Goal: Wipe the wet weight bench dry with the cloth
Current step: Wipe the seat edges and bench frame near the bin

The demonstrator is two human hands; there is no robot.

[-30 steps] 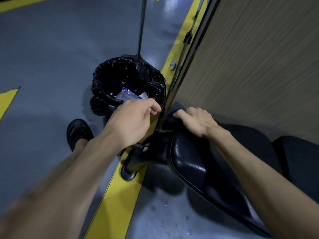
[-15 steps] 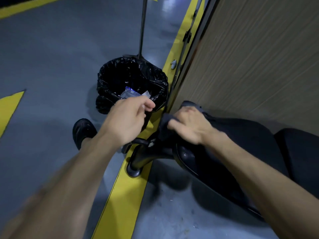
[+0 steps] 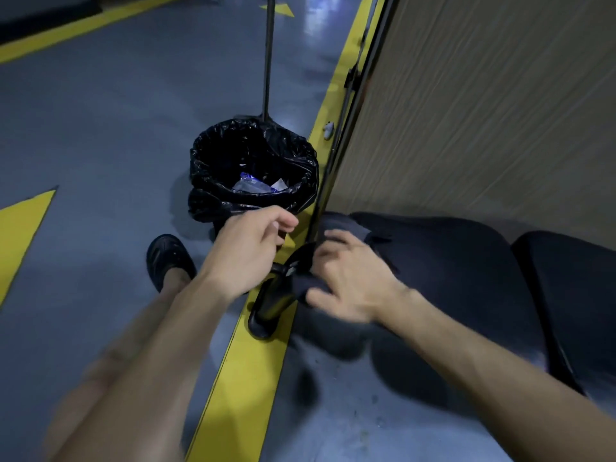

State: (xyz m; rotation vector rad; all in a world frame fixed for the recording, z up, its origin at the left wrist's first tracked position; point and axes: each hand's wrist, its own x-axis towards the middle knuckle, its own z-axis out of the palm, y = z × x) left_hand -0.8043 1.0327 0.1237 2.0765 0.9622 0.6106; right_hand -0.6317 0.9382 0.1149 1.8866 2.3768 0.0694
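The black padded weight bench [image 3: 450, 261] runs from the centre to the right edge, beside a wood-grain panel. A dark cloth [image 3: 343, 225] lies over the bench's near end, above its black foot. My right hand [image 3: 346, 281] presses on the cloth at that end, fingers spread and slightly curled over the fabric; it is blurred. My left hand [image 3: 250, 248] hovers just left of the bench end, in front of the bin, fingers loosely curled with nothing in them.
A bin with a black liner [image 3: 253, 171] holding some wrappers stands left of the bench end, with a thin black pole [image 3: 268, 55] rising behind it. A yellow floor stripe [image 3: 240, 378] runs under my arms. My black shoe [image 3: 170, 258] rests on the grey floor. The wood-grain panel [image 3: 483, 111] walls the right.
My right hand has slid with the cloth down over the bench's near end toward the foot. My left hand has stayed next to the bin. The view has shifted slightly.
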